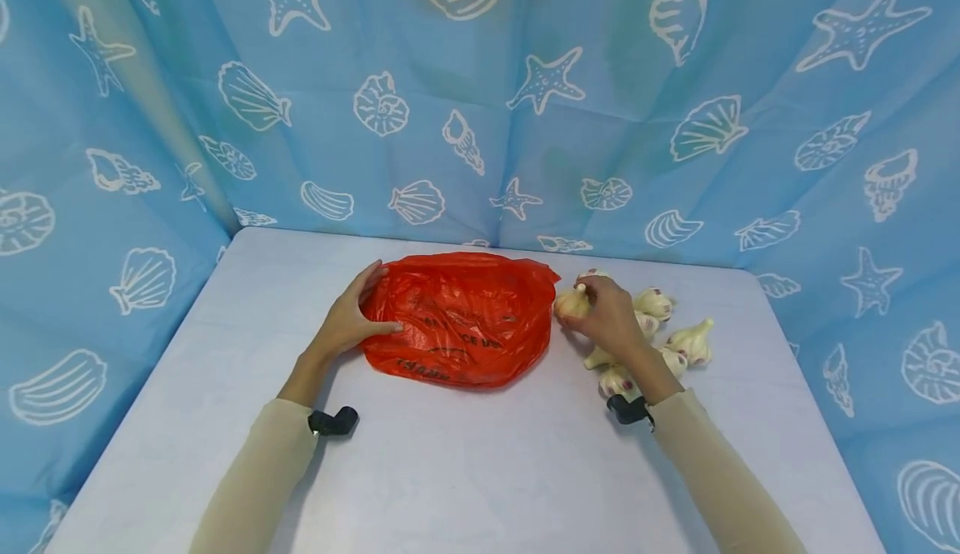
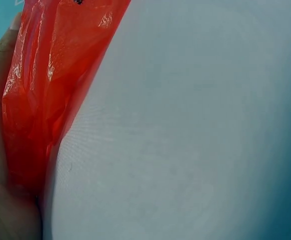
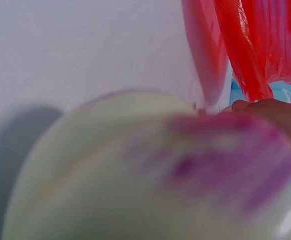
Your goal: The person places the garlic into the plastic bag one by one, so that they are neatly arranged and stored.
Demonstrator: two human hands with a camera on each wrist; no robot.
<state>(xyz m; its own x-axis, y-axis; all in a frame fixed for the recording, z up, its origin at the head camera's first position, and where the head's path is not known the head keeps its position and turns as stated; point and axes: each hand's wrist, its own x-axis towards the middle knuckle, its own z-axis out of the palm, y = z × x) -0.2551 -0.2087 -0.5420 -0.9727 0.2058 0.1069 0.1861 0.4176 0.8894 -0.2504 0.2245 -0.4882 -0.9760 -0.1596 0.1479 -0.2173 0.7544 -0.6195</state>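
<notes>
A red plastic bag (image 1: 457,321) with dark printing lies on the table, its mouth spread. My left hand (image 1: 349,317) holds the bag's left side, the thumb over the inside and the other fingers along the outer edge. To the right of the bag, my right hand (image 1: 613,314) grips a garlic bulb (image 1: 572,302) by its upper part. More garlic bulbs (image 1: 692,342) lie around and under that forearm. In the right wrist view, a blurred garlic bulb (image 3: 135,170) with a purple patch fills the foreground and hides most of the hand.
The white table (image 1: 480,471) reaches to a blue curtain (image 1: 480,121) with shell and starfish prints at the back and sides. Black wrist cameras (image 1: 333,421) sit on both wrists. The garlic bulbs form a loose group on the table's right side.
</notes>
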